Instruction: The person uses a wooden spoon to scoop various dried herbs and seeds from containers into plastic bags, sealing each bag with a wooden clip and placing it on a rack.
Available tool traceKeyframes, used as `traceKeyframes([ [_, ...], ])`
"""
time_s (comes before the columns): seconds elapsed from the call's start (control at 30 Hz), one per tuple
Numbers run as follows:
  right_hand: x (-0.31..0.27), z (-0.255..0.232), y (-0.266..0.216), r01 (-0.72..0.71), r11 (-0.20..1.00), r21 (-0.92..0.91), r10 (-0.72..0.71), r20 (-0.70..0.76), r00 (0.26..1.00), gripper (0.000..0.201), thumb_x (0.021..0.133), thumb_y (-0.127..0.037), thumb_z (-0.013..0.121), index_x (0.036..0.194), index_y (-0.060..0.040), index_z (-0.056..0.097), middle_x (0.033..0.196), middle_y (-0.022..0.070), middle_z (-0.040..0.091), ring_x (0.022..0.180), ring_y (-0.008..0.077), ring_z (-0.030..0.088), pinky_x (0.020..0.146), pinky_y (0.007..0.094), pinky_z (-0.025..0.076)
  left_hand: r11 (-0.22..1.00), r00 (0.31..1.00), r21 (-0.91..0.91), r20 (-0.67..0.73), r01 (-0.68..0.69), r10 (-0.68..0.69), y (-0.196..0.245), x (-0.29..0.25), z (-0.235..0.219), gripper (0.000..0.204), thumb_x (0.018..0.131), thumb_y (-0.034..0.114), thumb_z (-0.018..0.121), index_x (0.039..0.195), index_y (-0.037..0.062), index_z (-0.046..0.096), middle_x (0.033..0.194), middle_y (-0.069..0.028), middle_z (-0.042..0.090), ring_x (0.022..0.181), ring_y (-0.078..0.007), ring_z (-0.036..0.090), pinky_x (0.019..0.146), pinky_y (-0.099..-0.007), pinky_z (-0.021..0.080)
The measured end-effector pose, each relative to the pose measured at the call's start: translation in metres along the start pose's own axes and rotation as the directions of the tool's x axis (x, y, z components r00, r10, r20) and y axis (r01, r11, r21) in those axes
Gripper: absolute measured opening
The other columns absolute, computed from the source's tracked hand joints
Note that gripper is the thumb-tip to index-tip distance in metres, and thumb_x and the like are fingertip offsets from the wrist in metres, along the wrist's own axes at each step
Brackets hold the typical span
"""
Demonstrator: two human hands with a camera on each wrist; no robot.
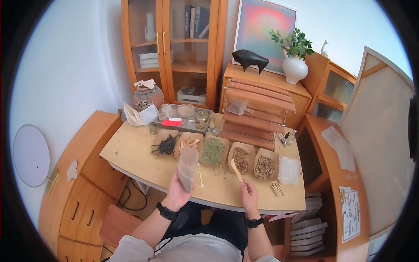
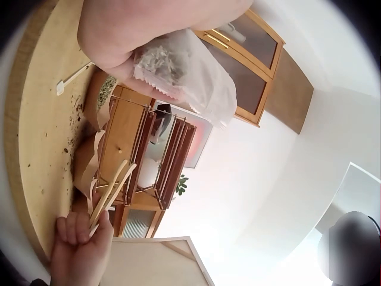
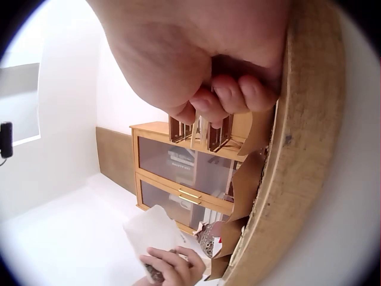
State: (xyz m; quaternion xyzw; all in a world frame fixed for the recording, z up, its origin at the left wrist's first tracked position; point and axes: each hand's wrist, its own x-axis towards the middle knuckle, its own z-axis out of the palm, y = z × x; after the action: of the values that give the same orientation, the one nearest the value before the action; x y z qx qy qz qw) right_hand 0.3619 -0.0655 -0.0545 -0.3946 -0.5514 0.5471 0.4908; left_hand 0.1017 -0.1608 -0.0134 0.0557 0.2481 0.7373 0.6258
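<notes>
Five paper trays [image 1: 225, 146] are lined up on the table [image 1: 131, 146], filled, from left to right, with dark strips [image 1: 166, 146], pale slices [image 1: 188, 144], dried green herb [image 1: 213, 152], reddish-brown pieces [image 1: 240, 158] and small brown pieces [image 1: 264, 167]. One translucent pouch [image 1: 187, 166], one pair of wooden tongs [image 1: 236, 170] and one thin white stick [image 1: 200, 175] are also seen.

Both forearms are extended forward, with the hands held near the table's front edge. The left hand [image 1: 176, 192] is curled round the lower part of the pouch, where greyish-green contents are gathered. By the right hand [image 1: 249, 197] the tongs are pinched between thumb and fingers, their tips pointed away from the body and parted slightly.

The pouch is held roughly upright, its top in front of the pale slices; the tongs are well apart from it, near the fourth tray. Between the hands, the white stick is left lying.
</notes>
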Motion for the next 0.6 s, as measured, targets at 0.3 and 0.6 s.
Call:
traceKeyframes([
  [0.3,-0.003,0.001,0.010,0.030,0.997,-0.067,-0.032,-0.027,0.999,0.025,0.099,-0.016,0.059,0.118,0.0015,0.063,0.076,-0.0054,0.055,0.067,0.0024,0.046,0.061,0.0194,0.039,0.974,0.988,0.177,-0.036,-0.140,0.149,0.001,-0.003,-0.007,0.053,0.105,0.048,0.035,0.145,0.0147,0.041,0.138,-0.0005,0.053,0.121,-0.0180,0.052,0.094,-0.0336,0.046],
  [0.6,-0.004,0.007,-0.005,-0.030,0.988,-0.153,0.033,0.017,0.999,0.024,0.097,-0.014,0.063,0.115,0.0013,0.065,0.076,-0.0027,0.058,0.069,0.0035,0.050,0.062,0.0221,0.042,0.987,0.989,0.095,-0.061,-0.131,0.137,0.005,0.013,-0.011,0.049,0.106,0.042,0.036,0.145,0.0143,0.042,0.136,-0.0007,0.054,0.123,-0.0182,0.052,0.103,-0.0357,0.043],
])
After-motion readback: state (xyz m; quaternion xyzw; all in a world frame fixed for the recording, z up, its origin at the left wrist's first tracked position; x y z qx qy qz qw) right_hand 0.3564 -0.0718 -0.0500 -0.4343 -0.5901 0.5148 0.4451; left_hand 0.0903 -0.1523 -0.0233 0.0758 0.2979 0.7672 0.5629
